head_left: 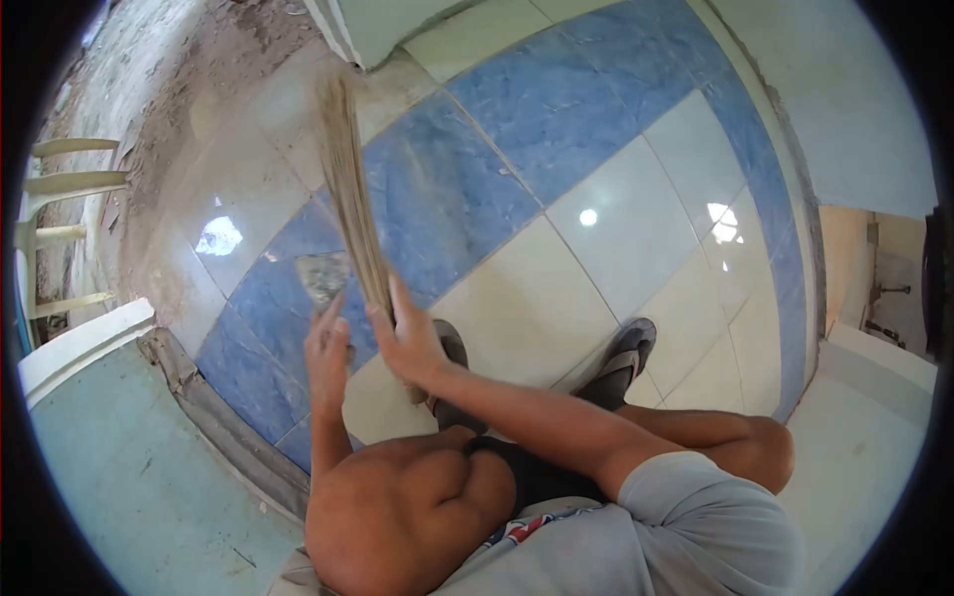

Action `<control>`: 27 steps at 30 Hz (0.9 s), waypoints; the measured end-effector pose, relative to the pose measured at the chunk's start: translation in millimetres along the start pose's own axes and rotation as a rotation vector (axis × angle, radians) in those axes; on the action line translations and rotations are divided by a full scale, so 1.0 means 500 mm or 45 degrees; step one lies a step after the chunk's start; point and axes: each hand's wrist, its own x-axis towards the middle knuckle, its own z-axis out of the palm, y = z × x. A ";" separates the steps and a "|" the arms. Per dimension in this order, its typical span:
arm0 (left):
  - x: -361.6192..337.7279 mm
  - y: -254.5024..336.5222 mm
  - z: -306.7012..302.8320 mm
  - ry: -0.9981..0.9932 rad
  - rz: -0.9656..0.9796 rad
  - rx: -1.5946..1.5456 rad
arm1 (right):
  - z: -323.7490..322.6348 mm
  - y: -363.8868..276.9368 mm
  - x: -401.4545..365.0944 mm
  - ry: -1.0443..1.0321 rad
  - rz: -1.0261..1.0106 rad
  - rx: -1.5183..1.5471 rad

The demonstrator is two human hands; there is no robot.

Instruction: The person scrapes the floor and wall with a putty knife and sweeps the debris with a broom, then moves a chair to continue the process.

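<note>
My right hand (409,338) is closed around the lower part of a stick broom (350,174), a bundle of thin tan bristles that points away from me with its far end over the dusty tiles. Just left of it, my left hand (330,348) has its fingers at the narrow end of a putty knife (324,276). The flat, wedge-shaped blade looks smeared grey and lies over a blue tile. Its handle is mostly hidden by the fingers, which are slightly blurred.
Glossy blue and cream floor tiles (537,288) spread ahead, with dirt (159,199) along the left. A pale plastic chair (75,184) stands at far left. Low pale-green walls (129,467) border the floor on both sides. My slippered foot (631,353) rests on the tiles.
</note>
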 end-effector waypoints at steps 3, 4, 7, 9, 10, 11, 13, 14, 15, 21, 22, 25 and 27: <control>0.004 -0.055 -0.022 -0.148 0.430 0.257 | 0.054 -0.025 -0.039 -0.080 -0.249 0.259; -0.020 -0.049 -0.023 -0.211 0.229 -0.037 | 0.060 -0.012 -0.052 -0.114 -0.231 0.282; -0.041 -0.083 -0.036 -0.067 0.216 -0.271 | 0.053 0.004 -0.058 -0.308 -0.433 0.323; -0.059 -0.096 -0.081 -0.012 0.075 -0.346 | 0.053 -0.005 -0.059 -0.206 -0.139 0.370; -0.066 -0.090 -0.081 0.029 0.144 -0.353 | 0.052 -0.008 -0.057 -0.087 0.158 0.386; -0.068 -0.088 -0.089 0.039 0.152 -0.356 | 0.067 0.005 -0.044 -0.033 0.397 0.588; -0.082 -0.076 -0.110 -0.246 0.015 -0.205 | 0.067 0.009 -0.034 -0.273 0.714 0.871; -0.084 -0.073 -0.112 -0.231 0.021 -0.206 | 0.070 0.010 -0.031 -0.512 1.040 1.146; -0.086 -0.049 -0.104 -0.414 -0.008 -0.106 | 0.079 0.022 -0.037 -0.460 0.957 1.086; -0.123 0.032 -0.160 -0.310 0.091 0.566 | -0.033 0.059 0.064 0.156 0.659 0.972; -0.140 0.058 -0.188 -0.220 -0.092 0.605 | -0.081 0.189 0.126 0.255 0.296 0.541; -0.162 0.150 -0.245 0.074 -0.048 0.754 | -0.349 0.154 0.270 0.104 0.081 0.053; -0.148 0.162 -0.321 -0.075 0.341 0.908 | -0.526 0.142 0.341 0.109 0.000 -0.161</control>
